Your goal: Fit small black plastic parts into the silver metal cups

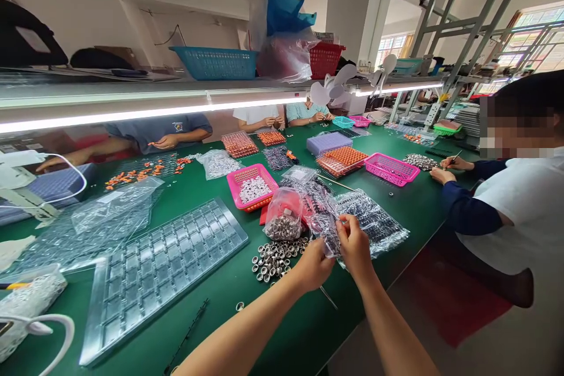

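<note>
My left hand and my right hand are close together, both closed on the near end of a clear plastic bag with small dark parts in it. Just left of it stands a clear container of metal rings, tipped toward me. Loose metal rings lie heaped in front of that container. Right of the bag, and partly behind my right hand, is another clear bag filled with black parts. A thin rod shows below my hands.
A clear compartment tray lies to the left. Behind my hands are a pink basket of white pieces and another pink basket. A co-worker sits at right; others work across the green table. A black strip lies nearby.
</note>
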Motion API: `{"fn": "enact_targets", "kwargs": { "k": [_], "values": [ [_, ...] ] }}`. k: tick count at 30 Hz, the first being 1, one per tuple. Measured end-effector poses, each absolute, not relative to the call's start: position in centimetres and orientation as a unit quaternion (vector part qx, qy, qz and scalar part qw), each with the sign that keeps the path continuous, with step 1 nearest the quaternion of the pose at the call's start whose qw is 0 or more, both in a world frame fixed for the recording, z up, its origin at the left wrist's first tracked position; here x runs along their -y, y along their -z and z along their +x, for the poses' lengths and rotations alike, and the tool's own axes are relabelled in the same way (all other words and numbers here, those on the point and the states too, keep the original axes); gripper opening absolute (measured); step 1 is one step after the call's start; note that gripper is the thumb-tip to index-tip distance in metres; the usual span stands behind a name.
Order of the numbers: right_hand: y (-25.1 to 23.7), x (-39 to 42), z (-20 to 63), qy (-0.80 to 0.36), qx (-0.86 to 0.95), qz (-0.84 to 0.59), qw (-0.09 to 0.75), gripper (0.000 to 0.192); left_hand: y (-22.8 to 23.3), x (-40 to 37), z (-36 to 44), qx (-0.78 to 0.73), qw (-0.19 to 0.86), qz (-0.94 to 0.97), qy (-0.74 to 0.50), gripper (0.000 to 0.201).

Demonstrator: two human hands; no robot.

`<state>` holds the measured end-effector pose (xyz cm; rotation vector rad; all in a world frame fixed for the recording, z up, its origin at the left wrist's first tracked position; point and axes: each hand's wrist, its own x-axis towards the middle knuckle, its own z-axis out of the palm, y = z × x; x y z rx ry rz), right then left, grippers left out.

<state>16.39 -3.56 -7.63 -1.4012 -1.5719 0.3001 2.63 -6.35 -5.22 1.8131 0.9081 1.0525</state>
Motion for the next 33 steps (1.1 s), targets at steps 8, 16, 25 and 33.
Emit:
{"fn": "enact_targets", "kwargs": {
  "k": [8, 16, 25, 33],
  "values": [
    [6.9, 3.5, 17.0, -0.07, 0.645, -0.597, 0.472, 0.026, 5.2, 6.5, 2.2, -0.367, 0.467, 0.694, -0.408, 0.013],
    [7.0, 3.4, 16.7, 0.009, 0.635, -0.61, 0.474, 0.028, 5.1, 7.4, 1.8, -0.438, 0.576, 0.544, -0.423, 0.033],
    [8.1, 3.4, 18.2, -0.016, 0.67, -0.568, 0.478, 0.026, 6.0, 6.2, 0.6, -0.472, 0.646, 0.424, -0.425, 0.035],
    [9.3, 4.6, 18.0, -0.021, 0.704, -0.555, 0.442, 0.026, 7.7, 6.5, 1.1, -0.489, 0.659, 0.39, -0.418, 0.037]
  ]
}}
